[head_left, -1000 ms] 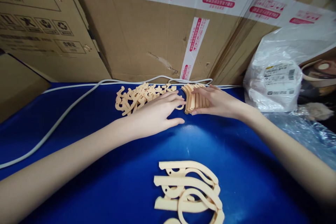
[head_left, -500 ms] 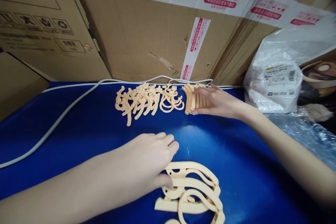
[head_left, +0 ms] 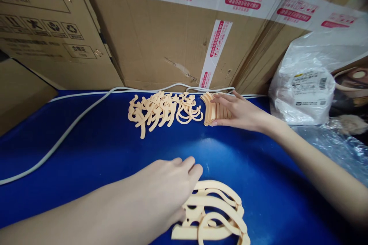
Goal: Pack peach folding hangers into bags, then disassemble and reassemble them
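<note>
At the bottom middle lie several beige folding-hanger pieces [head_left: 217,201], curved arms and a ring-like hook overlapping on the blue surface. My left hand [head_left: 172,187] is curled over their left end, its fingers bent and fingertips hidden; its thumb rests at the pieces' edge. Farther back, my right hand [head_left: 235,109] spans a row of matching curved arms [head_left: 209,110] standing close together, thumb at the near side and fingers across the top. Left of that row is a loose pile of beige hanger hooks and arms [head_left: 156,109], which neither hand touches.
A white cable [head_left: 77,116] runs along the back and curves down the left side. Cardboard boxes [head_left: 149,42] wall off the back and left. On the right stand a plastic-wrapped white package [head_left: 307,88] and clear plastic film [head_left: 324,141].
My left hand has shifted slightly down and right over the near hanger pieces. The right hand stays on the row; the whole view has moved a little.
</note>
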Demonstrator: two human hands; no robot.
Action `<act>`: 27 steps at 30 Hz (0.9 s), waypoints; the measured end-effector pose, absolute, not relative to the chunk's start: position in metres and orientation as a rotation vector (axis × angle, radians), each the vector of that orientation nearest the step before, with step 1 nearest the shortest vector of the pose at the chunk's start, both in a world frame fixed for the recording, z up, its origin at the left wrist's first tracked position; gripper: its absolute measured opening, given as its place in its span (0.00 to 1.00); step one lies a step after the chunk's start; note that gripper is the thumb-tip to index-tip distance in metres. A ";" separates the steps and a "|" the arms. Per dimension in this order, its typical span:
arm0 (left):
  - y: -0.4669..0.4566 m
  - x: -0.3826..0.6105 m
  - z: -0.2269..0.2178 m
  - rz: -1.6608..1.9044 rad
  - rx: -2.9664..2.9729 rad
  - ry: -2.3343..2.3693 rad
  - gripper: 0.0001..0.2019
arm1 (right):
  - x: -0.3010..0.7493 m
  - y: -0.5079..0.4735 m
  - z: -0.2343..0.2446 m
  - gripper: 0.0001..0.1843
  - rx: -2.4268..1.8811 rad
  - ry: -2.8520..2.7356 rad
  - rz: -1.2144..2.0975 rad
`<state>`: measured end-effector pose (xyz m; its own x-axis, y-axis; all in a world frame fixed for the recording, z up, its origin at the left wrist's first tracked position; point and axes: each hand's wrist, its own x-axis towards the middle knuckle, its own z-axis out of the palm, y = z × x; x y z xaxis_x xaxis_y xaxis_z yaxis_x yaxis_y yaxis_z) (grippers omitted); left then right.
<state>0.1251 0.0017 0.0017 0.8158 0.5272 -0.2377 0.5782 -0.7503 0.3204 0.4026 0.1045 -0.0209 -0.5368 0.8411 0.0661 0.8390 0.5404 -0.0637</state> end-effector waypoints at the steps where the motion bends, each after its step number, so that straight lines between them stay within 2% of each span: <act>1: 0.002 0.123 0.000 -0.163 2.612 0.824 0.14 | 0.404 0.105 -0.021 0.45 -1.459 -2.672 0.024; 4: 0.007 0.119 -0.003 -0.119 2.583 0.785 0.10 | 0.405 0.105 -0.020 0.41 -1.432 -2.640 -0.014; 7: 0.015 0.117 -0.002 -0.160 2.507 0.742 0.05 | 0.399 0.099 -0.014 0.33 -1.358 -2.585 -0.055; 10: 0.025 0.115 -0.001 -0.261 2.413 0.768 0.10 | 0.383 0.084 -0.004 0.24 -1.227 -2.563 0.003; 12: 0.032 0.114 -0.002 -0.232 2.362 0.802 0.10 | 0.368 0.069 0.001 0.20 -1.132 -2.603 0.175; 14: 0.041 0.113 -0.003 -0.119 2.258 0.833 0.08 | 0.354 0.053 0.004 0.18 -1.114 -2.610 0.497; 17: 0.052 0.117 -0.004 0.096 1.924 0.843 0.08 | 0.338 0.036 0.000 0.22 -1.144 -2.515 0.952; 20: 0.060 0.123 -0.005 0.302 1.631 0.851 0.08 | 0.333 0.032 -0.006 0.24 -1.167 -2.231 1.111; 23: 0.066 0.126 -0.007 0.451 1.507 0.947 0.09 | 0.335 0.037 -0.007 0.24 -1.229 -2.089 0.968; 27: 0.067 0.125 -0.010 0.566 1.536 1.093 0.12 | 0.339 0.042 -0.009 0.14 -1.291 -2.337 0.405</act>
<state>0.1251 0.0671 -0.0104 0.4577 0.8662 -0.2006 0.3359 0.0405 0.9410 0.3389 0.0422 -0.0086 -0.4691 0.8519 0.2326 0.7238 0.5218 -0.4514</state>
